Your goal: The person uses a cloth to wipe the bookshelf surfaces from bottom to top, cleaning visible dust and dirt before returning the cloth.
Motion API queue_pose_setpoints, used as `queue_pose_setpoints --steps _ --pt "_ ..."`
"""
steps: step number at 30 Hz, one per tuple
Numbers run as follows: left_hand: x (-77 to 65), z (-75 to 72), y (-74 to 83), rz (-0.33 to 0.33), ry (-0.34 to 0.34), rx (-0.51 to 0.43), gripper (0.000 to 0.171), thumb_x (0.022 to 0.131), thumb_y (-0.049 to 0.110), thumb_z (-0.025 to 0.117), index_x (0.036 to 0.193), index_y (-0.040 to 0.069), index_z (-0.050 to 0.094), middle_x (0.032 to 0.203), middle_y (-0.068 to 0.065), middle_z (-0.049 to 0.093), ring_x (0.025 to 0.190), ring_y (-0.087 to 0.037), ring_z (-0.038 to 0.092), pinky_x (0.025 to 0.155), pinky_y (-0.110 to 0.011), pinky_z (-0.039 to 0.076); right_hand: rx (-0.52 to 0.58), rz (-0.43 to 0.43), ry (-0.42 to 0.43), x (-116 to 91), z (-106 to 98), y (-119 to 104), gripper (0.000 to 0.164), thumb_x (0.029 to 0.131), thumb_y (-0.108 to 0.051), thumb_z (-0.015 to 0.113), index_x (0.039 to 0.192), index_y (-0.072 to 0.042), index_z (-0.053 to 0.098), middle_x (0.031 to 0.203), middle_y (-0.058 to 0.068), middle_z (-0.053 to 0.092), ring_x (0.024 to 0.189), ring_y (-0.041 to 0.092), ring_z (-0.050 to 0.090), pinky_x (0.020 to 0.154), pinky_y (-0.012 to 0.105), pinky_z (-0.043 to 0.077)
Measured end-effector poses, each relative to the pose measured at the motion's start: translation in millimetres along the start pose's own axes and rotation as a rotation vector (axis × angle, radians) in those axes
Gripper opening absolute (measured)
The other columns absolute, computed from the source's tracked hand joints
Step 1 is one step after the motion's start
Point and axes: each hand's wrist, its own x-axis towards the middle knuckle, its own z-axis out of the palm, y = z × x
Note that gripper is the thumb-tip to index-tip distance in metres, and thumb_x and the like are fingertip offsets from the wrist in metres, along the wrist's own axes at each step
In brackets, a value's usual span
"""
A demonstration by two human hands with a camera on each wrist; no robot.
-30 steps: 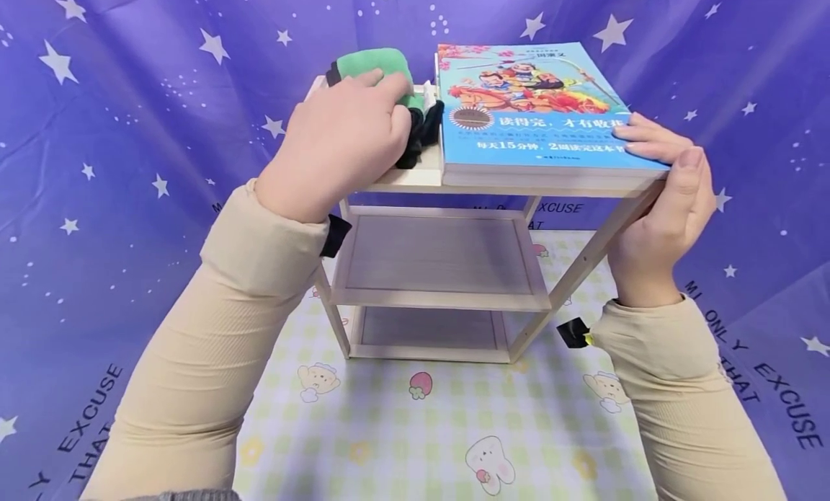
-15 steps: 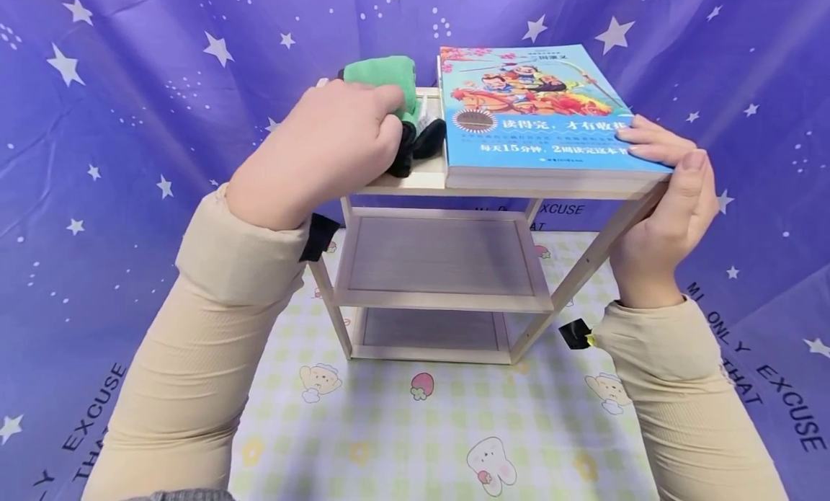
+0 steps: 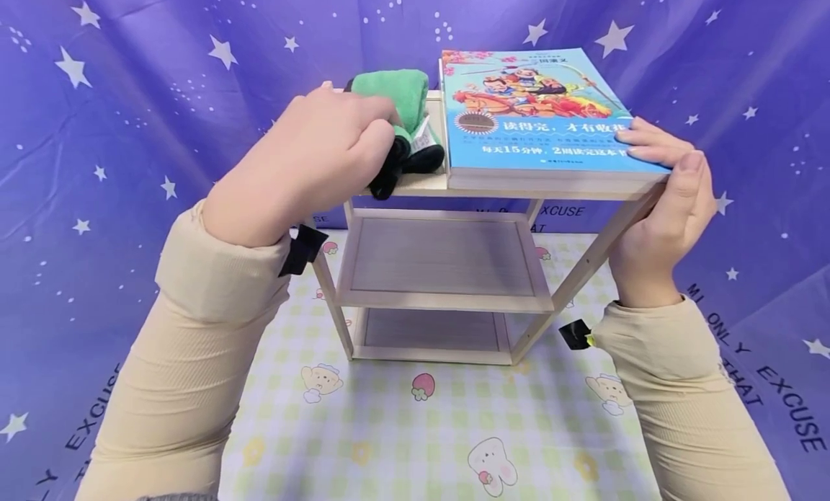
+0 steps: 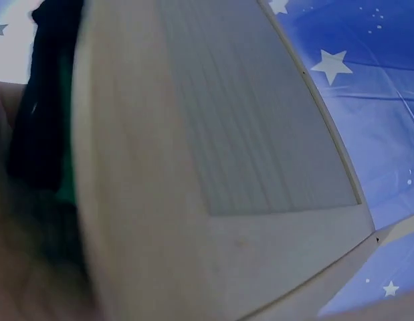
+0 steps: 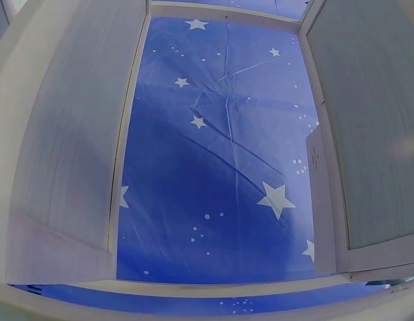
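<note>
A green and black plush item [image 3: 402,101] with a white tag lies at the left of the wooden rack's [image 3: 415,299] top shelf. My left hand [image 3: 311,158] grips its left side; the fingertips are hidden. Black parts of the plush hang at the shelf's front edge. In the left wrist view, its dark fabric [image 4: 43,100] shows beside the blurred hand. A blue illustrated book [image 3: 538,112] lies flat on the right of the top shelf. The fingers of my right hand [image 3: 668,205] rest on its right edge, with the thumb raised at the front corner.
Below are a middle shelf [image 3: 441,259] and a bottom shelf [image 3: 434,331]. The rack stands on a checked cloth [image 3: 389,436] with cartoon prints. A purple star-patterned curtain [image 3: 162,68] hangs behind and at both sides.
My left hand has moved down and toward the left. The plush has shifted slightly toward the front of the shelf, and its tag shows more. My right hand and the book stay put.
</note>
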Motion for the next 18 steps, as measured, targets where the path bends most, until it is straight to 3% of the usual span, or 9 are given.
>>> queue_pose_setpoints --steps 3,6,13,18 --pt "-4.3 3.9 -3.2 0.024 0.037 0.01 0.031 0.093 0.015 0.028 0.078 0.014 0.055 0.071 -0.003 0.055 0.075 -0.022 0.052 0.091 -0.039 0.043 0.004 -0.001 0.003 -0.2 0.3 0.2 0.053 0.098 0.005 0.018 0.071 0.006 0.063 0.078 0.012 0.074 0.1 0.031 0.068 0.108 0.041 0.041" --pt "-9.2 8.1 -4.4 0.044 0.083 0.022 0.032 0.093 0.016 0.029 0.08 0.018 0.058 0.079 0.004 0.06 0.074 -0.017 0.053 0.073 -0.035 0.04 0.004 -0.001 0.007 0.1 0.1 0.0 0.053 0.098 0.005 0.017 0.071 0.006 0.063 0.078 0.012 0.074 0.1 0.031 0.068 0.108 0.041 0.041" --pt "-19.5 13.5 -1.6 0.091 0.157 0.035 0.037 0.102 0.036 0.034 0.078 0.019 0.056 0.077 0.006 0.057 0.074 -0.013 0.052 0.07 -0.033 0.041 0.002 -0.001 0.015 -0.7 0.2 -0.5 0.054 0.098 0.006 0.017 0.071 0.007 0.063 0.078 0.012 0.074 0.1 0.031 0.068 0.108 0.041 0.041" --pt "-22.0 21.1 -8.3 0.156 0.212 0.081 0.037 0.101 0.051 0.042 0.088 0.02 0.059 0.082 0.007 0.06 0.072 -0.013 0.052 0.065 -0.034 0.041 -0.004 -0.002 0.01 -0.8 0.9 -1.6 0.052 0.098 0.004 0.019 0.071 0.006 0.063 0.079 0.012 0.074 0.101 0.031 0.068 0.108 0.041 0.041"
